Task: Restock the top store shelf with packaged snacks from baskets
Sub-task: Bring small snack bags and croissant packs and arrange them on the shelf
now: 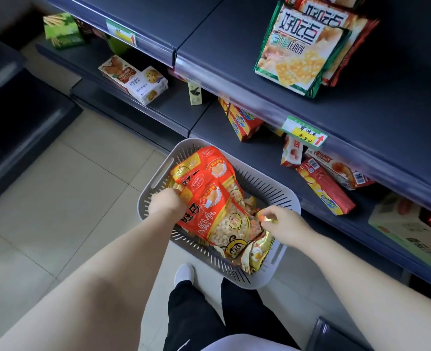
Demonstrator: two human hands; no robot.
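- Head view, nearest first: black trousers and one white shoe (pixel 184 274) stand on the tiled floor, just beside a grey slotted basket (pixel 287 196).
- Both bare arms reach down into the basket. The left hand (pixel 167 202) has its fingers curled round the left edge of the upper red snack bag (pixel 209 206). The right hand (pixel 284 225) pinches a corner of a small gold packet (pixel 266 219) between thumb and fingertips.
- Counted in the basket: two red bags with clear windows showing small puffed balls, the second red bag (pixel 204 163) lying partly under the first. At least two more gold packets (pixel 257 252) lie beneath them; others may be hidden.
- The bags look light, soft and air-filled, with slick film and contents that would likely crush. Holding them by a sealed edge seems safer than squeezing the middle.
- Further off, on a lower shelf, several red-and-yellow biscuit boxes (pixel 325 191) lie tipped over.
- Farthest, the top shelf (pixel 234 46) carries at least three cracker packs (pixel 298 54) leaning in a row, with a yellow price tag (pixel 306 133) on its rail. None of the basket's snacks is up there yet.
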